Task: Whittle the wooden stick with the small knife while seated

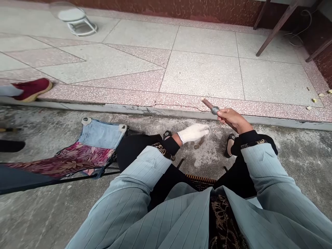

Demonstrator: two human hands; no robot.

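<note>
My bare right hand (231, 119) is closed round a brown wooden stick (208, 103), which tilts up and to the left. A coil of grey metal wire (215, 110) is wound round the stick just beyond my thumb, and the stick's far end looks pale. My left hand (194, 133), in a white knitted glove, hovers over the concrete to the left of the stick, apart from it. Its fingers are drawn together and point right. Whatever they may hold is too faint to make out; a blurred brownish patch (197, 145) shows just beneath.
A raised terrazzo step (202, 69) runs across ahead, its edge cracked. Left of me stands a folding lounger (100, 135) of denim and floral cloth. Another person's red shoe (33, 89) rests on the step's edge. A white stool (79, 22) and wooden legs (276, 29) stand farther back.
</note>
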